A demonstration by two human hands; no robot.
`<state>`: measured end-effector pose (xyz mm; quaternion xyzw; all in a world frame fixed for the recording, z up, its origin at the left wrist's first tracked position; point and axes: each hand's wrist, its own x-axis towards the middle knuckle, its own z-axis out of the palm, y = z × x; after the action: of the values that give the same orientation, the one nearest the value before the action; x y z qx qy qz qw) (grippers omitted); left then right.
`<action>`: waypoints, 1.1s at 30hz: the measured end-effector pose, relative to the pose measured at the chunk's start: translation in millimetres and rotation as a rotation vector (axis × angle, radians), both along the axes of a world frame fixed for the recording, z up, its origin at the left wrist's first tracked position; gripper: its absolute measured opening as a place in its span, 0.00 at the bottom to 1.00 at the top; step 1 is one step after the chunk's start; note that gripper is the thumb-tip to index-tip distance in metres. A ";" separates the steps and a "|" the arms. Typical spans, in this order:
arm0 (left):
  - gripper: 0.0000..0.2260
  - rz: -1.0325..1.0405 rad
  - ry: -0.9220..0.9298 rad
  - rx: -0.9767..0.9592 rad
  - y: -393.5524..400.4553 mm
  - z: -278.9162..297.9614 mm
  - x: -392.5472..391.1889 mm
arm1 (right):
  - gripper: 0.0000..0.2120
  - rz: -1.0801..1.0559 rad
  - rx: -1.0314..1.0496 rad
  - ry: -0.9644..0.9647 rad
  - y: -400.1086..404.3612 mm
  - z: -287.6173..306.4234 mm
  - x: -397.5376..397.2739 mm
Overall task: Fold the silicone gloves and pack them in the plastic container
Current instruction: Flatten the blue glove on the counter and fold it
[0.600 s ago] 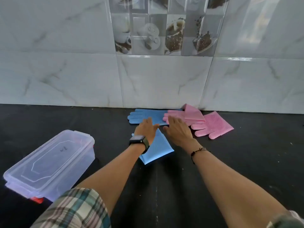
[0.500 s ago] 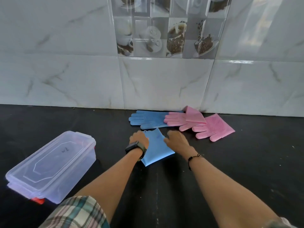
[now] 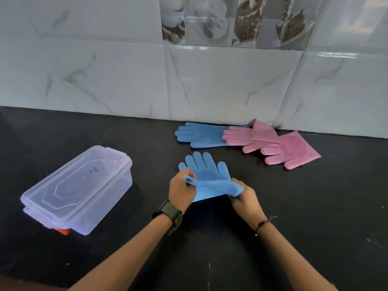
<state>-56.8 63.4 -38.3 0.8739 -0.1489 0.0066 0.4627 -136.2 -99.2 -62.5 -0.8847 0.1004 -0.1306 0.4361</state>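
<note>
A blue silicone glove (image 3: pixel 206 175) lies on the black counter with its fingers pointing at the wall. My left hand (image 3: pixel 181 190) and my right hand (image 3: pixel 244 197) each pinch a corner of its cuff and hold the cuff lifted and bent over towards the palm. A second blue glove (image 3: pixel 199 136) lies flat by the wall. Two pink gloves (image 3: pixel 243 136) (image 3: pixel 291 151) lie beside it, one partly over the blue one. The clear plastic container (image 3: pixel 77 190) stands at the left with its lid on.
The white tiled wall (image 3: pixel 210 80) closes off the back of the black counter (image 3: pixel 315 206). A small red piece (image 3: pixel 62 231) shows under the container's near corner. Bare counter lies between the container and my hands.
My hands drew back from the far gloves toward me, took hold of the near blue glove's cuff and lifted it. The glove's fingers, hidden before, now show spread out.
</note>
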 end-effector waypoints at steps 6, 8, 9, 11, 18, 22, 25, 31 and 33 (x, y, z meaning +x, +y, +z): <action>0.14 -0.474 0.140 0.135 30.3 -17.7 -34.5 | 0.10 0.218 -0.410 -0.023 -6.6 -16.9 -34.7; 0.17 -0.561 0.137 0.193 29.7 -11.7 -28.1 | 0.10 0.239 -0.476 0.002 -9.7 -17.6 -34.3; 0.18 -0.606 0.117 0.232 29.2 -9.3 -23.8 | 0.10 0.251 -0.494 0.034 -10.7 -17.4 -33.2; 0.19 -0.636 0.083 0.282 28.6 -8.6 -14.8 | 0.12 0.253 -0.503 0.086 -12.3 -16.8 -29.6; 0.19 -0.605 -0.245 0.677 5.7 -33.3 -16.2 | 0.10 0.130 -0.542 0.139 2.6 5.7 -2.2; 0.17 -0.499 -0.175 0.559 -9.0 -28.9 -4.0 | 0.10 0.069 -0.463 0.064 -2.6 28.3 47.0; 0.15 -0.358 -0.024 0.394 -23.1 -11.9 16.0 | 0.12 0.078 -0.539 0.040 -13.1 41.1 106.4; 0.12 -0.120 0.405 -0.010 -45.9 13.1 48.5 | 0.19 0.174 -0.773 0.257 -37.9 29.8 193.7; 0.11 -0.093 0.471 -0.102 -53.0 16.4 60.6 | 0.15 0.235 -0.872 0.305 -44.7 20.1 207.8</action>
<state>3.7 10.4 -21.9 0.8191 -0.0763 -0.2110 0.5280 71.6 -143.9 -42.5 -0.9996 -0.0018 0.0209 0.0162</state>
